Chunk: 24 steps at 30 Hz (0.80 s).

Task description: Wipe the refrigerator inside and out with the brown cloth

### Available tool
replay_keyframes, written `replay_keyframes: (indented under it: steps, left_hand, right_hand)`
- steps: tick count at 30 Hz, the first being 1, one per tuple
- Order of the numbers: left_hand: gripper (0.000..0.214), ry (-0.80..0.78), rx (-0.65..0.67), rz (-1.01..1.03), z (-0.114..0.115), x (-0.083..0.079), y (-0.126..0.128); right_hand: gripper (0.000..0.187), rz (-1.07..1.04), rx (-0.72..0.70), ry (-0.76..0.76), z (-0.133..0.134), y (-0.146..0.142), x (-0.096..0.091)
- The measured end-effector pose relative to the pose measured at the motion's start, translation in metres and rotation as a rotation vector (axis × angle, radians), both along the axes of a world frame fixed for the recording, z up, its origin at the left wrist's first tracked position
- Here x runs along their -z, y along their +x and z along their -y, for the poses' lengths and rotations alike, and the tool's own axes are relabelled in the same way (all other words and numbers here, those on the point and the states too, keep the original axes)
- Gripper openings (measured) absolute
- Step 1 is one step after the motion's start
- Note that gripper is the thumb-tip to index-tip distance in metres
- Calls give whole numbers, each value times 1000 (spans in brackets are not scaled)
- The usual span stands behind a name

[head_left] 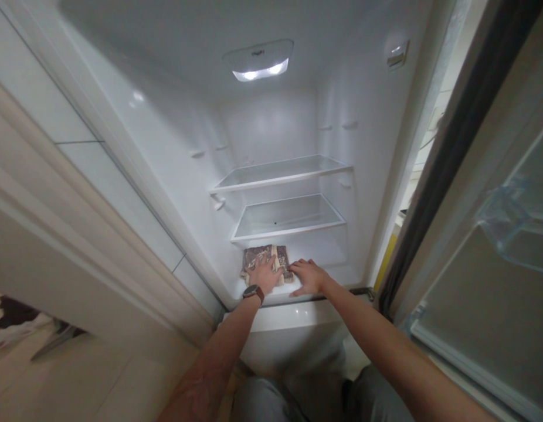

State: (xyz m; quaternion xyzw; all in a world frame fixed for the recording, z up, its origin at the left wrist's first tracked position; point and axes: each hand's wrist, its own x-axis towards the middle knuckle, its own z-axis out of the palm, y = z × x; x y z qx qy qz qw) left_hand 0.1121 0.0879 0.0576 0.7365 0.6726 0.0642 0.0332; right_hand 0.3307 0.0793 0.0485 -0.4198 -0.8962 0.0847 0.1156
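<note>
A folded brown-and-cream patterned cloth (254, 256) lies on the floor of the open refrigerator, towards its left side. My left hand (264, 274), with a watch on the wrist, rests flat on top of the cloth with its fingers spread. At the cloth's right edge is my right hand (309, 276), palm down, its fingers stretched out and the thumb apart. Its fingertips reach the edge of the cloth; whether they press on it I cannot tell.
Two glass shelves, the upper (282, 171) and the lower (289, 217), sit above my hands. A lit lamp (260, 71) is in the ceiling. The open door (486, 293) stands on the right, a tiled wall (122, 181) on the left. Dark and white items (23, 319) lie at lower left.
</note>
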Motion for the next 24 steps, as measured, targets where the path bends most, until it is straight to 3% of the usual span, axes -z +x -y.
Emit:
replay_keyframes:
  steps: [24]
  left_hand:
    - [70,-23,12,4,-3,2,0]
  right_hand:
    - [88,14,4,-5,2,0,-4]
